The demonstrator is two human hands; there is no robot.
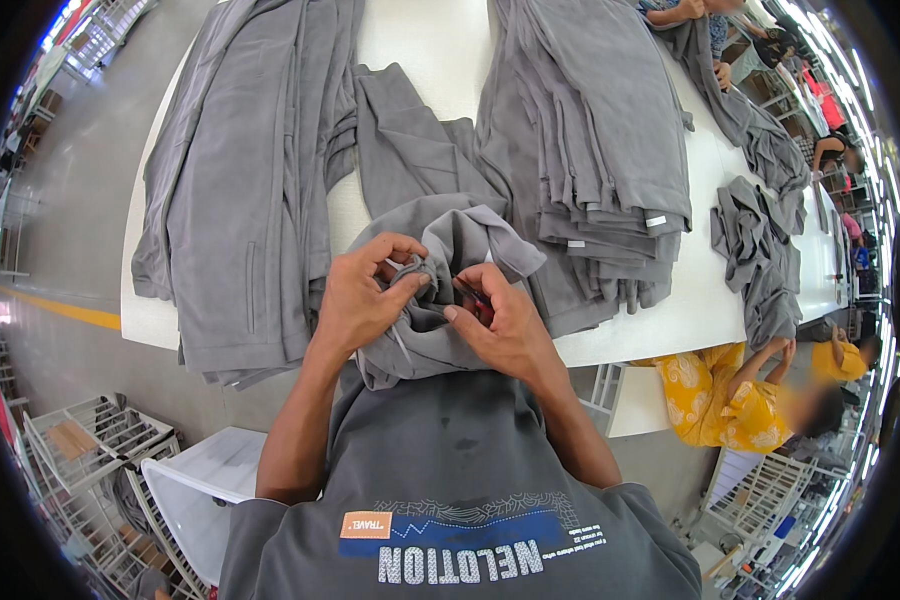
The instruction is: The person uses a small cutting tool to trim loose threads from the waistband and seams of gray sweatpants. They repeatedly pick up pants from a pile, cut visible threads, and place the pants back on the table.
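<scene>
Grey trousers (450,225) lie bunched in front of me at the table's near edge, their legs stretching away between two piles. My left hand (365,295) is closed, pinching a fold of this cloth between thumb and fingers. Close beside it on the right, my right hand (505,325) is curled round small thread snips (478,300), dark with a bit of red. The palm and fingers hide most of the snips. Their tip points toward the pinched fold; whether it touches the cloth I cannot tell.
A stack of grey trousers (235,200) lies at left on the white table (415,35), another stack (610,130) at right. Further right is a crumpled grey garment (760,250). A person in yellow (705,395) works nearby. A white plastic bin (205,465) stands at my lower left.
</scene>
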